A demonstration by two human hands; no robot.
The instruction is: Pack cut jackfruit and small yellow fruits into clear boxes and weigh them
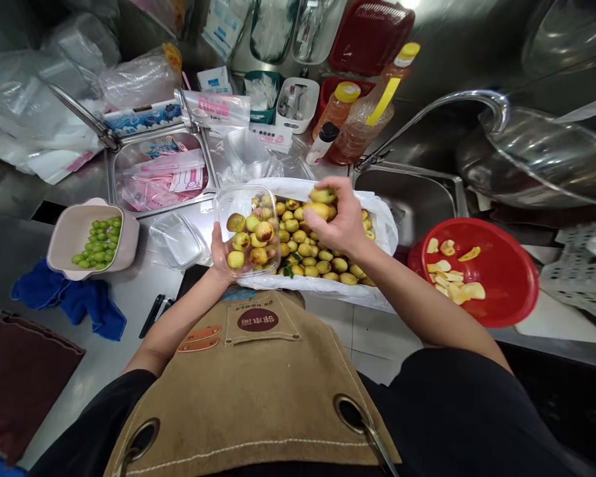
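My left hand (pixel 222 255) is closed around the side of a clear plastic container (pixel 222 199), with fingers showing through from beneath. Several yellow-green jujubes (pixel 257 240) with brown patches lie inside it. My right hand (pixel 342 215) is curled around a few more jujubes (pixel 319 211), raised over a white-lined box (pixel 385 222). That box is filled with loose jujubes (pixel 322 267), and a few small green leaves (pixel 288 270) show among them. The clear container overlaps the box's left end in view.
Left are a bowl of green grapes (pixel 54 242), an empty clear container (pixel 176 240) and a blue cloth (pixel 74 298). A red bowl (pixel 516 278) with pale fruit pieces stands right, beside a sink (pixel 412 199) and faucet (pixel 457 99). Syrup bottles (pixel 362 126) line the back.
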